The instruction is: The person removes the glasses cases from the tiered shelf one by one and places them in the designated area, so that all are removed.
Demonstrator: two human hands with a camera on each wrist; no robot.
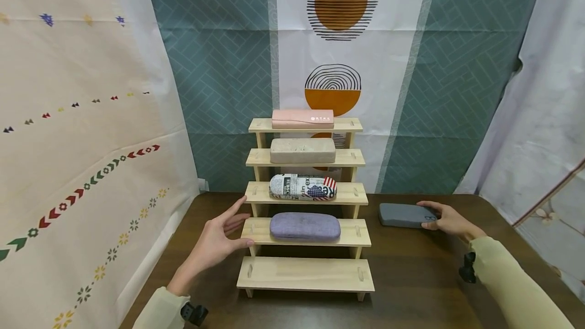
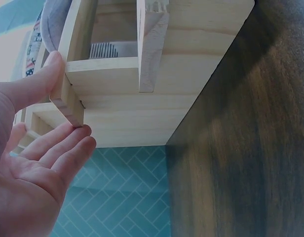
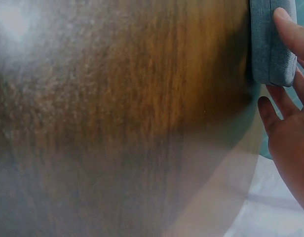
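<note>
A pale wooden stepped stand (image 1: 305,273) rises in the middle of the table. My left hand (image 1: 215,237) holds the left end of its second-lowest step. In the left wrist view, the thumb lies at one edge of that board (image 2: 68,101) and the fingertips meet the opposite edge. Off to the right, my right hand (image 1: 450,221) grips a grey-blue glasses case (image 1: 399,216) by its right end, thumb in front and fingers behind. A small glasses drawing marks the lid. In the right wrist view only part of this case (image 3: 270,44) shows.
Further glasses cases lie on the steps: lavender (image 1: 304,226), newspaper-and-flag print (image 1: 297,187), beige (image 1: 302,151) and, on top, pink (image 1: 302,119). The dark wooden table (image 1: 411,278) ends at a patterned teal-and-white curtain (image 1: 219,90). Pale cloths (image 1: 82,131) hang on both sides.
</note>
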